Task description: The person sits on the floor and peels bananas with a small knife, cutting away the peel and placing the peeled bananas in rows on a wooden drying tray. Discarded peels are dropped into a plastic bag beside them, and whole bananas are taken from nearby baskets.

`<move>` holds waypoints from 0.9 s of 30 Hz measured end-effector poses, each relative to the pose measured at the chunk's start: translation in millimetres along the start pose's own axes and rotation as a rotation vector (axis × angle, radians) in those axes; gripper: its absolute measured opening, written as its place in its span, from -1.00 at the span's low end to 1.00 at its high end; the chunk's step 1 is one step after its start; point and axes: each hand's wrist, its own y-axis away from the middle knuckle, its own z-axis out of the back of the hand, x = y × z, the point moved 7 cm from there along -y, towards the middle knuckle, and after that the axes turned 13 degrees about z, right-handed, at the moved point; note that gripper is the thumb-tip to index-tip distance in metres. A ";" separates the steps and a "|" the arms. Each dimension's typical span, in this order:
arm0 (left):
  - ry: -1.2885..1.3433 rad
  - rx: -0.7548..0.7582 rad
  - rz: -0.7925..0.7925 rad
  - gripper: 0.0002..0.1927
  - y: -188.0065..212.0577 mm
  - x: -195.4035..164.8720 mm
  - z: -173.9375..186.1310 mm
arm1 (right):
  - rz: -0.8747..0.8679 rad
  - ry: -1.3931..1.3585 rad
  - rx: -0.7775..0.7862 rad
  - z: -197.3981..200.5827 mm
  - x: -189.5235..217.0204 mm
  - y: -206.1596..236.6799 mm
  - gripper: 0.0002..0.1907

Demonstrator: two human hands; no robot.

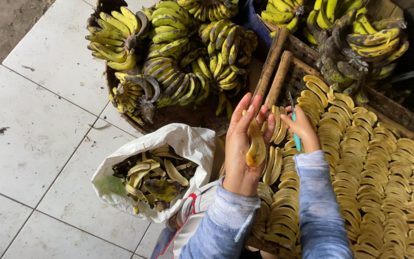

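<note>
A peeled banana slice (256, 146) is cradled on the spread left hand (242, 144); at three o'clock, a teal-handled knife (295, 125) is pinched by the right hand (303, 127).

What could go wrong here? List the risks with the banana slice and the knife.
1. The banana slice lies loose on the open left hand, not pinched, so it might slide off, perhaps toward the bag of peels.
2. The right hand holds the knife blade up close to the left hand's fingers; a slip could nick them.
3. The sleeves hang over the slices laid in rows on the tray and could drag them out of place.
</note>
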 end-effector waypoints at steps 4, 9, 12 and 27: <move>-0.007 -0.023 0.005 -0.56 -1.9 0.4 0.4 | 0.029 0.288 0.021 1.3 6.1 12.4 -0.56; 0.002 -0.048 0.021 -0.56 -0.9 2.6 0.5 | 0.033 0.151 0.069 -6.5 -0.6 26.2 -0.56; 0.011 -0.057 0.027 -0.57 -0.7 3.4 0.5 | -0.001 0.074 0.041 -10.1 -13.9 29.9 -0.55; -0.297 0.086 -0.058 -0.55 14.9 22.0 -27.0 | 0.243 -0.772 -0.013 -5.1 187.2 136.0 -0.54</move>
